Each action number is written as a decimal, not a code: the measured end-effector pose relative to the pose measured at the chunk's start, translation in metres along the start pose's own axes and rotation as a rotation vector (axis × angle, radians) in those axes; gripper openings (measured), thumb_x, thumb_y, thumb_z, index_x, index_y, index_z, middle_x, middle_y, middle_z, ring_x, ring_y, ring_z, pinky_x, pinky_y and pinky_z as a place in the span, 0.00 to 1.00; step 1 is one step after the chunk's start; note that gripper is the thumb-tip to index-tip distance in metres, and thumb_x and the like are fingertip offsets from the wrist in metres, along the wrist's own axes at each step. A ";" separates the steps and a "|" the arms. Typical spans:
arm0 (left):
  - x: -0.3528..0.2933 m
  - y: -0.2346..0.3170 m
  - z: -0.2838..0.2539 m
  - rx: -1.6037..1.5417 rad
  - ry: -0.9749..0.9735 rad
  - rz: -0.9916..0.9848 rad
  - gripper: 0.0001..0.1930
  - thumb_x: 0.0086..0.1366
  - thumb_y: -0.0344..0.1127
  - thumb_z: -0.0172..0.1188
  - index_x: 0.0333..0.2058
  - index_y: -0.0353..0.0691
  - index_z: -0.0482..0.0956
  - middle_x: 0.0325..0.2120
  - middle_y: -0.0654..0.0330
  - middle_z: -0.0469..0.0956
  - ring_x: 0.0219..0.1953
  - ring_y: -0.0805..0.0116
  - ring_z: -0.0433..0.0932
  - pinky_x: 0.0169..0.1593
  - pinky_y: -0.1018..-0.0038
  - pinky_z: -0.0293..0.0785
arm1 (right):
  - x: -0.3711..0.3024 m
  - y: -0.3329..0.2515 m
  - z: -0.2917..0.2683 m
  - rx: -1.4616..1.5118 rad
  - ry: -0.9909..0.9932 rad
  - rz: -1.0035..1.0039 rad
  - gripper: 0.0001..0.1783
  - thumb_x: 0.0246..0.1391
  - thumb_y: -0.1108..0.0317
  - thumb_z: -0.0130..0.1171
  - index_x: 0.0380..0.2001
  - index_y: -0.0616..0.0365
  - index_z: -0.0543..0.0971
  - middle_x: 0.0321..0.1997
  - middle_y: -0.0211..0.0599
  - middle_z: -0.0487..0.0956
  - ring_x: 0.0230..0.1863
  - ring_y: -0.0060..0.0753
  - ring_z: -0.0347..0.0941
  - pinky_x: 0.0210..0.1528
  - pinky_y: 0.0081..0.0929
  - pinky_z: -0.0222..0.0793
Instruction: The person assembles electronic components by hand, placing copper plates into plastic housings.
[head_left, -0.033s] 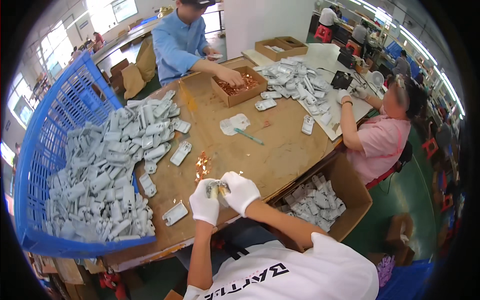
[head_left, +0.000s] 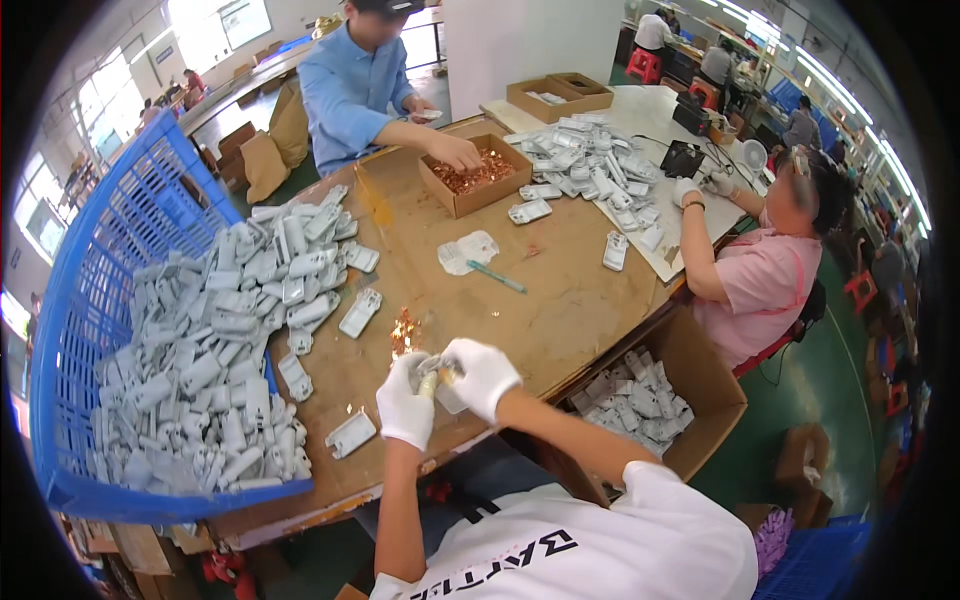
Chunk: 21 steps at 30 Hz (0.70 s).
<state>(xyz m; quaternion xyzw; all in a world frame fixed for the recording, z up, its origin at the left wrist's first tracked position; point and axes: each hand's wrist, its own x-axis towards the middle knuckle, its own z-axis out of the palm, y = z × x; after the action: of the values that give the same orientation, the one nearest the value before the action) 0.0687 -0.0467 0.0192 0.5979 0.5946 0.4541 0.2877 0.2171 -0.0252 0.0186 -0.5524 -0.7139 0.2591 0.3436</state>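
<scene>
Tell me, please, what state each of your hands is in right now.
Left hand: closed, holding a pale grey plastic casing.
Right hand: closed on that casing; anything else pinched there cannot be told.

You have one teal pen [head_left: 497, 277], one pale scrap [head_left: 462, 250], one loose heap of copper-coloured pieces [head_left: 405, 333] and one cardboard box [head_left: 478, 203] of more on your worktop [head_left: 570, 300]. Three pale casings [head_left: 360, 313] lie singly near your one blue crate [head_left: 72, 310]; those piled inside are too many to count. Two co-workers [head_left: 345, 90] sit or stand around you.
</scene>
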 end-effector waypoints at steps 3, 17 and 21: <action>0.038 -0.030 -0.035 0.236 0.151 0.143 0.26 0.57 0.23 0.59 0.56 0.35 0.69 0.55 0.48 0.71 0.57 0.56 0.71 0.59 0.67 0.66 | 0.110 0.045 -0.060 -0.644 -0.141 0.205 0.12 0.46 0.55 0.59 0.27 0.51 0.79 0.31 0.40 0.81 0.31 0.42 0.78 0.32 0.39 0.73; 0.062 -0.088 -0.090 1.041 0.074 -0.326 0.12 0.56 0.34 0.64 0.39 0.38 0.78 0.44 0.45 0.74 0.44 0.46 0.76 0.48 0.58 0.74 | 0.141 0.070 -0.022 -0.271 -0.245 -0.802 0.15 0.47 0.75 0.57 0.40 0.51 0.78 0.43 0.35 0.77 0.46 0.41 0.75 0.48 0.33 0.72; 0.052 -0.076 -0.080 0.879 0.027 -0.228 0.09 0.58 0.33 0.62 0.37 0.39 0.79 0.44 0.48 0.74 0.46 0.48 0.75 0.50 0.59 0.73 | 0.127 0.081 0.026 -0.304 -0.248 -0.862 0.12 0.49 0.71 0.55 0.39 0.54 0.78 0.45 0.34 0.76 0.46 0.37 0.74 0.46 0.29 0.74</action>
<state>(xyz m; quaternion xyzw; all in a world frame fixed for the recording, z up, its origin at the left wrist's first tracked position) -0.0427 -0.0023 -0.0040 0.5880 0.7967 0.1315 0.0470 0.2267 0.1183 -0.0328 -0.2146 -0.9436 0.0493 0.2474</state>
